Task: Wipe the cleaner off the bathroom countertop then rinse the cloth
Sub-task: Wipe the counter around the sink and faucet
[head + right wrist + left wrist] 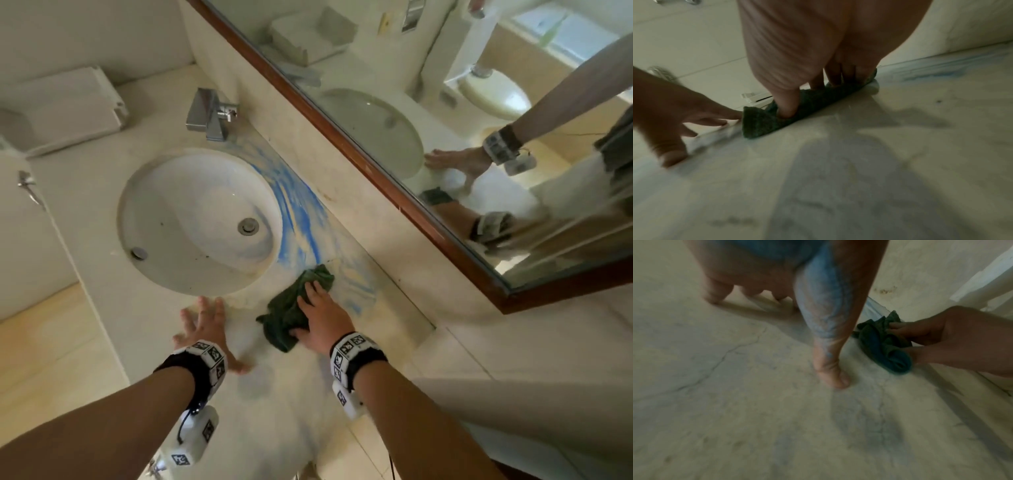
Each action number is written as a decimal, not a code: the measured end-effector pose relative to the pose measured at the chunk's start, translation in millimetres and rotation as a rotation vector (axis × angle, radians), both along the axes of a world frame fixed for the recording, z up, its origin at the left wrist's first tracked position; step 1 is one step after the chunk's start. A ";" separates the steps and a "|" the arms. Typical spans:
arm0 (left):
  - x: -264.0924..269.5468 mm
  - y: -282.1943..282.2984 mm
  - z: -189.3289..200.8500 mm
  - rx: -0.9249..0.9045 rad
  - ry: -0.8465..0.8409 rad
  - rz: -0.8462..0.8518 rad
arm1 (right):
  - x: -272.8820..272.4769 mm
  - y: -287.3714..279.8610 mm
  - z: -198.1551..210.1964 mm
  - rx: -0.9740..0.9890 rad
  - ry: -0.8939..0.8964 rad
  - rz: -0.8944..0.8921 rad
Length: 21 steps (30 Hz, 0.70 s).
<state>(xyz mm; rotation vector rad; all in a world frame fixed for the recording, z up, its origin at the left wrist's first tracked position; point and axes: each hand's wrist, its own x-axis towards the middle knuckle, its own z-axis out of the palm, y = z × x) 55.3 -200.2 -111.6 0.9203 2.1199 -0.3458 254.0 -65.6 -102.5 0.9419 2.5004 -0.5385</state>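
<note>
The right hand (322,317) pressed flat on the soft, crumpled dark green cloth (296,306) beside the round white sink (200,222). The left hand (205,330) lay open on the pale stone countertop (376,342). The cloth looked floppy and light, probably best held bunched up.

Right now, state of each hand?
Left hand: open, fingers spread flat on the countertop, holding nothing.
Right hand: open, fingers pressing the green cloth onto the countertop.
</note>
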 end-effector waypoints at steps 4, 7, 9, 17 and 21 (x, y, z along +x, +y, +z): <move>28.9 21.5 6.1 -0.032 0.026 -0.012 | 37.0 -22.5 -4.8 -0.005 0.027 -0.025; 57.5 44.7 6.9 -0.038 0.019 -0.023 | 84.2 -55.6 -10.8 0.063 0.017 -0.103; 73.7 55.3 5.0 -0.084 0.039 -0.036 | 111.4 -71.5 -15.3 0.073 0.049 -0.173; 80.8 44.1 -5.8 0.015 0.065 0.014 | 86.7 -3.6 -15.7 0.091 0.081 -0.239; 78.5 43.9 -8.1 0.037 0.055 0.021 | 76.2 40.3 -10.2 0.098 0.054 -0.161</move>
